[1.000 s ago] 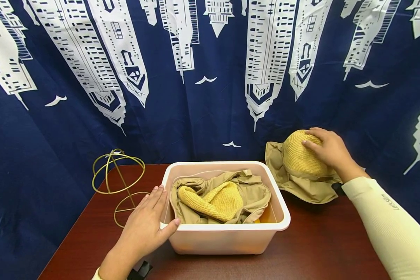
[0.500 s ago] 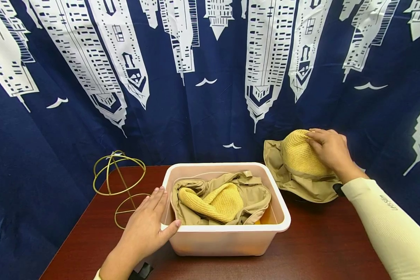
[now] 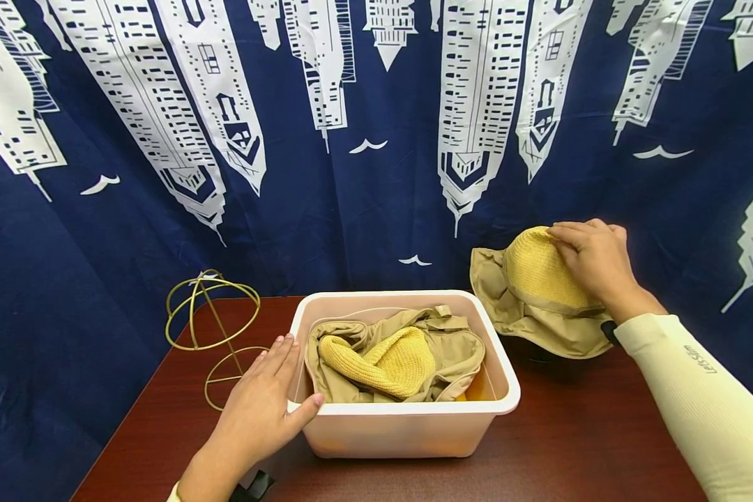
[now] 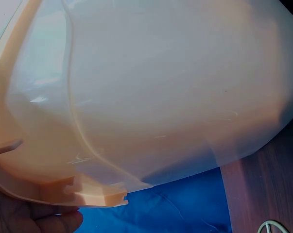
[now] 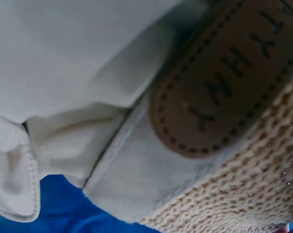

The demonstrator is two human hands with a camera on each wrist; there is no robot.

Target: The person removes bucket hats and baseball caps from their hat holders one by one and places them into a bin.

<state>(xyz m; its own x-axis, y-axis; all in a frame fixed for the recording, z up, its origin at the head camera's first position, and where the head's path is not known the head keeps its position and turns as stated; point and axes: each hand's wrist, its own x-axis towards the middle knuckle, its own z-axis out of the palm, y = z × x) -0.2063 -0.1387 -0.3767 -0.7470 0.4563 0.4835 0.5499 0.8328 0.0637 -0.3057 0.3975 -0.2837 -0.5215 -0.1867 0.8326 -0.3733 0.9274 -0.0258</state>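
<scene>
At the right, my right hand (image 3: 599,261) pinches the top of the yellow woven crown of a sun hat (image 3: 536,268) with a wide khaki brim. The right wrist view shows its brim (image 5: 73,63) and a stitched brown label (image 5: 219,92) with lettering, close up. My left hand (image 3: 263,397) rests with straight fingers on the left rim of a plastic bin (image 3: 395,434). In the left wrist view the bin's translucent wall (image 4: 175,82) fills most of the frame, with fingers (image 4: 63,222) at its rim. A similar khaki and yellow hat (image 3: 408,359) lies folded inside the bin.
A gold wire hat stand (image 3: 193,307) stands on the dark red wooden table (image 3: 144,418), left of the bin. Behind the table hangs a navy curtain (image 3: 364,230) with white buildings printed on it. Something orange (image 3: 475,390) shows at the bin's right front corner.
My right fingers have gone from lying over the crown to pinching its top, and the hat has risen slightly and tilted. My left hand stays on the bin rim.
</scene>
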